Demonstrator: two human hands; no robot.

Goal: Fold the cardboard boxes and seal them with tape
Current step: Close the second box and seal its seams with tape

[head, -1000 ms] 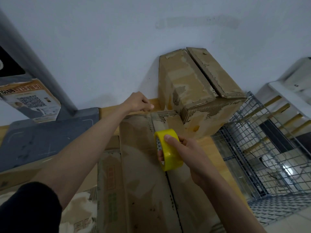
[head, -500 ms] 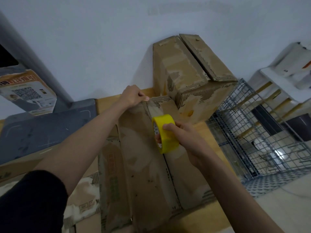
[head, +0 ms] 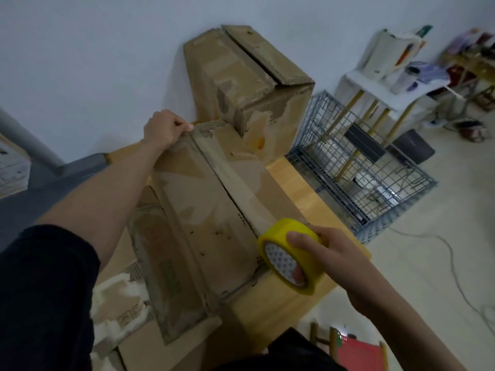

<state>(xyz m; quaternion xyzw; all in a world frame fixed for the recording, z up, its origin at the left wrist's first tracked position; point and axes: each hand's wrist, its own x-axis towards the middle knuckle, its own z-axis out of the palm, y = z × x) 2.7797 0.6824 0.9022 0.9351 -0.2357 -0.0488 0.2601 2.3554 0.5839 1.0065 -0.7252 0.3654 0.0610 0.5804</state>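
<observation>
A worn cardboard box (head: pixel 192 210) lies on the wooden table (head: pixel 294 178), its two top flaps meeting at a long centre seam. A strip of clear tape (head: pixel 230 170) runs along that seam from the far edge to the near end. My left hand (head: pixel 164 128) pinches the tape's end at the box's far edge. My right hand (head: pixel 321 253) grips a yellow tape roll (head: pixel 289 253) at the box's near end, fingers through its core. A second closed box (head: pixel 249 81) stands behind, against the wall.
A wire cage (head: pixel 356 162) stands on the floor right of the table. Flattened cardboard (head: pixel 120 303) lies under and left of the box. A white stool with clutter (head: pixel 388 84) is at the far right, and a red stool (head: pixel 359 354) by my legs.
My right hand has pulled the yellow roll along the seam from the far half of the box to its near end, laying tape. My left hand has stayed at the far edge.
</observation>
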